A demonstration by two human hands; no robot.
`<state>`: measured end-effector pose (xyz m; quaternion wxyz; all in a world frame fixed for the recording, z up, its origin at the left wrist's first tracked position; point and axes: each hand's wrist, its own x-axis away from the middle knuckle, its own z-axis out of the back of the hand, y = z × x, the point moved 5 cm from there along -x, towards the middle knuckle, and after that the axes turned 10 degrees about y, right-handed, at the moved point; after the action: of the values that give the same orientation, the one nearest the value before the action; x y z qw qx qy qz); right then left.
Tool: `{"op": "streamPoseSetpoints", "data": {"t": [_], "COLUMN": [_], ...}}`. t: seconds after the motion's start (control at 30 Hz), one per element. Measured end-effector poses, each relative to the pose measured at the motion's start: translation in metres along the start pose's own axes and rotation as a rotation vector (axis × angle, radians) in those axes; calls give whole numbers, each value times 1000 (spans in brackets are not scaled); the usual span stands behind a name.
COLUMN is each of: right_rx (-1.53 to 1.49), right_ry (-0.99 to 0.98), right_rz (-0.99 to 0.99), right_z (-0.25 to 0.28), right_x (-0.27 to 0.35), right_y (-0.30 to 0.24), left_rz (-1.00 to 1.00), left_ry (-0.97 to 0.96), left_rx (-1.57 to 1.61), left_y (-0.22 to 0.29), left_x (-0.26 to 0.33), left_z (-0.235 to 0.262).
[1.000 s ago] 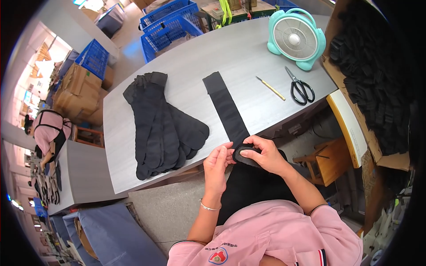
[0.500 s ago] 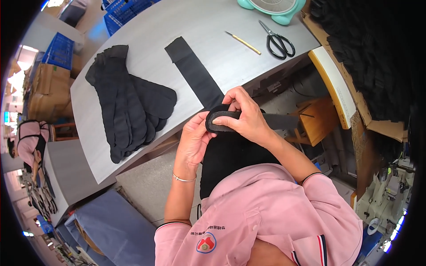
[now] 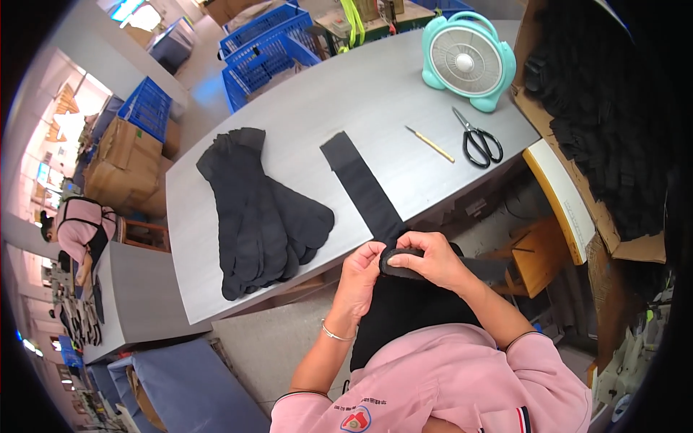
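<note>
Near the table's front edge, both hands hold the rounded end of a long black fabric strap (image 3: 369, 189). Its far part lies flat on the grey table (image 3: 303, 155). My left hand (image 3: 359, 280) is closed, pinching the left rim of that end between thumb and fingers. My right hand (image 3: 439, 264) is closed round the other side, its thumb pressed on the dark padded face and its fingers behind. The underside of the end is hidden. Left of the strap rests a fanned pile of similar black straps (image 3: 249, 224) with rounded ends.
Black-handled scissors (image 3: 478, 146) and a thin pointed tool (image 3: 432, 145) with a pale handle lie on the right. Behind them stands a turquoise fan (image 3: 464, 63). A carton (image 3: 641, 249) of black pieces is far right, blue crates (image 3: 271, 72) beyond the table. Another person (image 3: 85, 225) works far left.
My view has shifted, so table and hands sit lower and further right in the picture. Both hands still grip the strap's end, whose padded face now appears more foreshortened.
</note>
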<state>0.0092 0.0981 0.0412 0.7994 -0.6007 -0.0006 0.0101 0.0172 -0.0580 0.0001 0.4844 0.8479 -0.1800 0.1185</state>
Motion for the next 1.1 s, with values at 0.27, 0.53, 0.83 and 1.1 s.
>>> {"op": "streamPoseSetpoints", "data": {"t": [0.27,0.53,0.83,1.1], "right_rx": [-229,-138,-158,-154], "right_ry": [-74,-8,-75,-55], "right_rz": [-83,-28,2,-21], "right_z": [-8,-7,-6,-5], "right_x": [3,2,-2,-5], "right_y": [19,21,21,23], "left_rz": [-73,-495,7,-494], "left_ry": [-3,209,-62,203], "left_rx": [-121,-767,-273,-615], "left_y": [-8,7,-6,-3], "left_x": [0,4,-1,-1], "left_z": [2,1,7,3]}}
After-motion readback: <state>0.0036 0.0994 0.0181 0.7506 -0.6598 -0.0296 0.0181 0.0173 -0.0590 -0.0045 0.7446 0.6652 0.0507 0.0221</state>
